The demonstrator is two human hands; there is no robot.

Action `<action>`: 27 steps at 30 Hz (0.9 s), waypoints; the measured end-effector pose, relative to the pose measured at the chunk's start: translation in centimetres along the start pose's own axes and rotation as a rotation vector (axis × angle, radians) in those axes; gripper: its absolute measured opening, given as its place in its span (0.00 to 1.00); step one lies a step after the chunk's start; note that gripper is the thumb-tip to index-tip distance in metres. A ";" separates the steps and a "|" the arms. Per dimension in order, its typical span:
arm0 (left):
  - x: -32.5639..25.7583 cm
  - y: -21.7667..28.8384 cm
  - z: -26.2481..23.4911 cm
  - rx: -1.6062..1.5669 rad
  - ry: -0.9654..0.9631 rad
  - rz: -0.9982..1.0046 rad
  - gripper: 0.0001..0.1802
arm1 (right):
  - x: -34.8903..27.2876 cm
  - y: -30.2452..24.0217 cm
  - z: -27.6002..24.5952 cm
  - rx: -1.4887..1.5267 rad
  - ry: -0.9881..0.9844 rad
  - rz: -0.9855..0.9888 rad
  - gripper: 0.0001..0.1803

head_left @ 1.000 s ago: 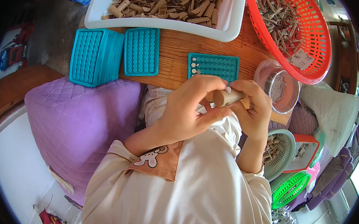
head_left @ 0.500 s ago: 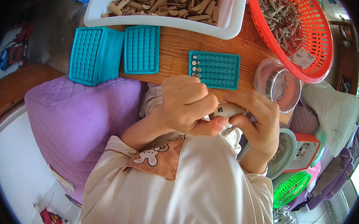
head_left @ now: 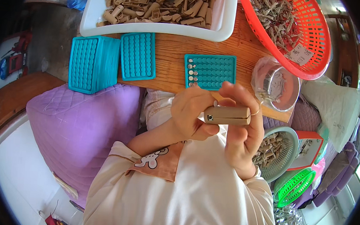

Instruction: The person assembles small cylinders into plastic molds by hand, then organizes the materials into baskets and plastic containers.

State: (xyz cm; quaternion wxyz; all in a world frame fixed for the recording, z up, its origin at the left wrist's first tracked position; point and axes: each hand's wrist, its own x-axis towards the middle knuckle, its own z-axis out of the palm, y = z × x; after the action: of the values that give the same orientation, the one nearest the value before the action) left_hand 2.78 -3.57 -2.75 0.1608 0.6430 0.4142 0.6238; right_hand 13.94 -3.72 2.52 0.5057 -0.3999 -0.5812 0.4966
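A tan plastic casing (head_left: pixel 229 116), small and elongated with a seam along it and a dark square opening near its left end, is held level above my lap. My right hand (head_left: pixel 246 135) grips it from the right, fingers above and thumb below. Curled around its left end is my left hand (head_left: pixel 190 113), its thumb just under the casing. A tiny pale piece shows by the left fingertips, too small to name. Beyond the hands, a teal tray (head_left: pixel 213 69) lies on the wooden table, small silvery round pieces in its left-hand pockets.
A white bin (head_left: pixel 160 31) of tan plastic parts stands at the back. A stack of teal trays (head_left: pixel 90 63) and another teal tray (head_left: pixel 138 54) are at left. At right are a red basket (head_left: pixel 322 43), a plastic-lined tub (head_left: pixel 286 100), a grey-green basket (head_left: pixel 290 154) and a green basket (head_left: pixel 293 187).
The casing has turned, so its seam and square opening now show more fully. My right hand has moved slightly left and lower, uncovering the tan parts in the grey-green basket.
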 end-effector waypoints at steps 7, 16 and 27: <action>-0.4 -0.5 0.3 -0.336 -0.049 -0.166 0.44 | -0.1 1.8 -0.2 0.006 -0.073 -0.255 0.24; 4.6 2.4 0.9 -0.561 -0.351 -0.383 0.16 | 1.0 0.6 -0.7 -0.096 -0.125 -0.222 0.09; 3.5 1.8 1.3 -0.388 -0.442 -0.511 0.23 | -0.7 1.2 -1.8 0.082 -0.023 0.358 0.10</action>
State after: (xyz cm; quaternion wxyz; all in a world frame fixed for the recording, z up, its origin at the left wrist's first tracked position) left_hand 4.13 -1.71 0.67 0.5149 0.5957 0.3906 0.4769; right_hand 15.77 -3.87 1.20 0.4182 -0.4704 -0.4858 0.6065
